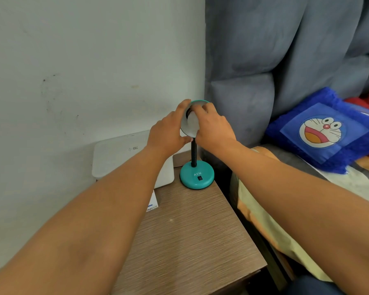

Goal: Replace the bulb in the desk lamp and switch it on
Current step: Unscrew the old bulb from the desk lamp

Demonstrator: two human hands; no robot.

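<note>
A teal desk lamp stands at the back of a wooden bedside table (192, 237). Its round base (196, 176) carries a black rocker switch (199, 178), and a black flexible neck (193, 154) rises to the teal shade (189, 129), whose white inside faces me. My left hand (168, 130) grips the shade's left rim. My right hand (213, 127) reaches into the shade, fingers closed around the white bulb (192, 121). The lamp is unlit. The socket is mostly hidden by my fingers.
A white plastic box (124, 158) stands against the wall left of the lamp, with a small printed carton (152, 204) lying at its front. A grey padded headboard (254, 81) and a bed with a blue cartoon cushion (322, 130) lie to the right.
</note>
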